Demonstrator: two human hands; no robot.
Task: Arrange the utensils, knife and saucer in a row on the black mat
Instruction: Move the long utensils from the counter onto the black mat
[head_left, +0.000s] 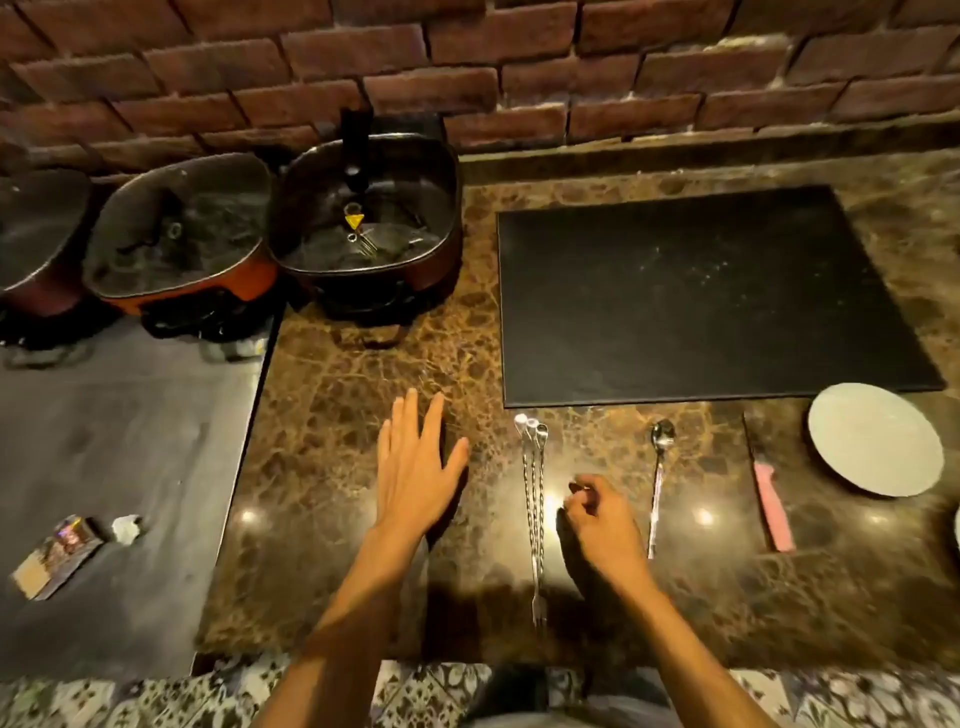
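Head view is looking down on a brown marbled stone bench (363, 374) set against a red brick wall (467, 62). Much is hard to read: the knife's dark blade (751, 434) is almost blending into the stone, and at the right frame edge a pale object is cut off and cannot be identified. On the left, three lidded square pans (363, 218) are sitting with fogged glass lids, their contents too murky to name, the leftmost one cropped by the frame.

A flat rectangular black mat (701, 296) is lying bare at the back right of the bench. In front of its near edge, the task's things are lying on the stone. A bundle of thin twisted metal skewer forks (535, 509) is running near-to-far, looped ends toward the mat and prongs toward the person. A silver spoon (658, 478) is lying parallel to it, bowl toward the mat. The pink-handled knife (771, 506) is lying further right, handle near, blade pointing away. A round grey-white saucer (875, 439) is resting just right of the knife, near the mat's front right corner.

The left hand (415, 467) is hovering flat with fingers spread wide, holding nothing, left of the forks. The right hand (602, 519) is between the forks and the spoon, fingers curled loosely inward, grasping nothing visible.
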